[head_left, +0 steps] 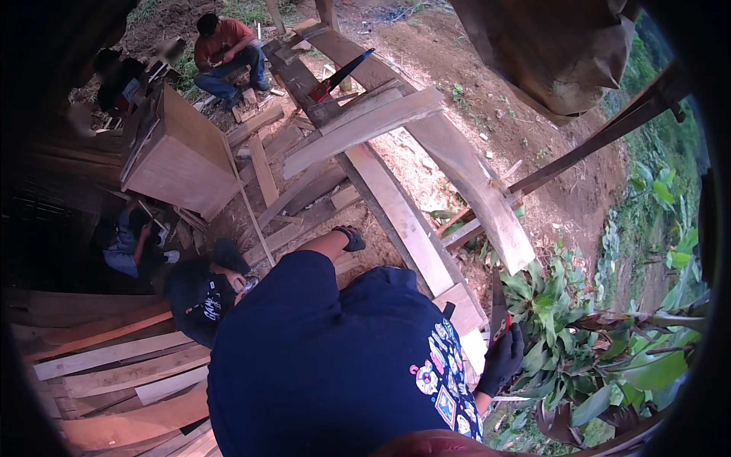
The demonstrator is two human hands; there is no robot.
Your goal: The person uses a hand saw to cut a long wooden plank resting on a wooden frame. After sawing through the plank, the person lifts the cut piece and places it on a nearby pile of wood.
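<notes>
My right hand (503, 358), in a black glove, is closed around the red handle of a hand saw (498, 295). The saw's narrow blade points up and away, beside the end of a long pale plank (402, 209). Nearby, just beyond the blade tip, is the end of a wide curved board (487, 194). My left hand does not show; my dark blue shirt fills the lower middle.
Another red-handled saw (323, 91) lies on the timber bench ahead. A wooden cabinet (185, 156) stands at left, with people near it, one seated person (225, 53) farther back. Stacked planks (122, 358) lie at lower left. Leafy plants (548, 305) grow at right.
</notes>
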